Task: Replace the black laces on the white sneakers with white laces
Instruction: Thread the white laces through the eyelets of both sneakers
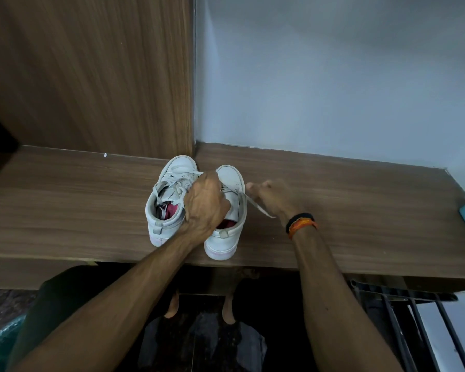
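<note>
Fingers (255, 187) on white lace (255, 206) beside sneaker (230, 210)

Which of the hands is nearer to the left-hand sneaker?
The left. The left hand sits over the tongue of the right-hand sneaker, right beside the left-hand sneaker; the right hand is out past the right-hand sneaker, pulling a white lace.

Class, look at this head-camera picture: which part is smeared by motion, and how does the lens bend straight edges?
Head view: the right hand is motion-blurred at its fingers; the left hand over the white sneakers looks sharper. The brown wooden shelf edge bows from wide-angle distortion. Lighting is dim and flat, no glare.
</note>
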